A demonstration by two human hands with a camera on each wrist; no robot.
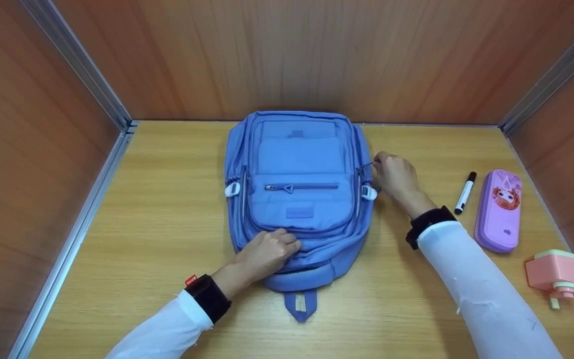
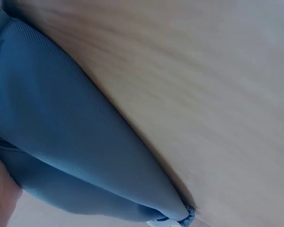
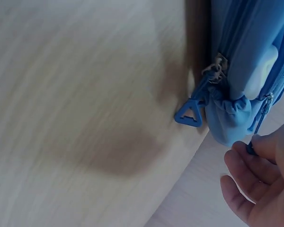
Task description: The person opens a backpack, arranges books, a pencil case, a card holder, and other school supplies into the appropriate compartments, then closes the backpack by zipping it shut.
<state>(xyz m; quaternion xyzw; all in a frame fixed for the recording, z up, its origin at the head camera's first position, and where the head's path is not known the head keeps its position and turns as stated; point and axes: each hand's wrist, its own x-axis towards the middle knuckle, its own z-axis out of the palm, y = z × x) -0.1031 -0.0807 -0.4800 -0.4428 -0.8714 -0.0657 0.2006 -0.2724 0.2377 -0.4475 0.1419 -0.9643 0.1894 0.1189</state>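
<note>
A blue backpack [image 1: 297, 154] lies front side up on the table, with its loop [image 1: 301, 305] toward me. My left hand [image 1: 269, 252] holds the fabric near the backpack's close end, fingers curled into the folds; its fingertips are hidden. At the bag's right side, my right hand [image 1: 396, 177] pinches a zipper pull [image 3: 259, 124] between thumb and forefinger. That pull is stretched outward from the side zipper. Another zipper, with a triangular blue pull [image 3: 189, 113], hangs beside it in the right wrist view. In the left wrist view, only a sliver of hand shows beside the bag's side [image 2: 71, 118].
To the right lie a black-and-white marker [image 1: 465, 193], a purple pencil case [image 1: 499, 212] with a cartoon figure, and a pink pencil sharpener [image 1: 556, 271]. Wood-grain panels [image 1: 292, 60] wall the table [image 1: 177, 199] at the back and both sides.
</note>
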